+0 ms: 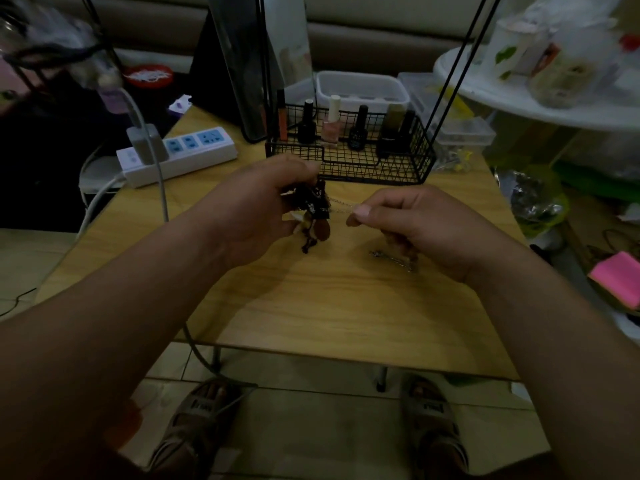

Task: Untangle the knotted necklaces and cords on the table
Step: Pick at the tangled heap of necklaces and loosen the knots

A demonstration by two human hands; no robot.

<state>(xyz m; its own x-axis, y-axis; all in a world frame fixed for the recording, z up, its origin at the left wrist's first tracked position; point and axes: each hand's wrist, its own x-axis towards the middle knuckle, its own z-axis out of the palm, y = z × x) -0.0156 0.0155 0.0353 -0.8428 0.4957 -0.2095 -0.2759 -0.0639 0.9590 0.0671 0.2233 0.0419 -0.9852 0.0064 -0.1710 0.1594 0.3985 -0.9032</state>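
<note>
You are holding the knotted bundle point(317, 202) of dark cords and pendants above the counter point(311, 306), just in front of the wire basket point(381, 168), and drawing a thin silver chain point(341, 206) out of it sideways. The main hazard, judging from this pose, is tension: the chain is running nearly taut between your hands, so a harder pull is likely to be cinching the knot tighter rather than freeing it, and a chain this fine may be stretching or parting at a link. The pendants hanging below the bundle may also be snagging other strands as it turns, and the dim light is making small loops hard to read. Your left hand point(263, 209) is raised with its fingers point(304, 168) curled over the top of the bundle and the thumb closing from beneath, gripping it firmly. Your right hand point(412, 226) is sitting level with it and near it, knuckles up, thumb and forefinger pinching the chain close to the bundle, the other fingers folded into the palm. A loose tail point(393, 261) of chain is lying on the counter beneath that hand; whether it belongs to the pinched chain cannot be told.
</note>
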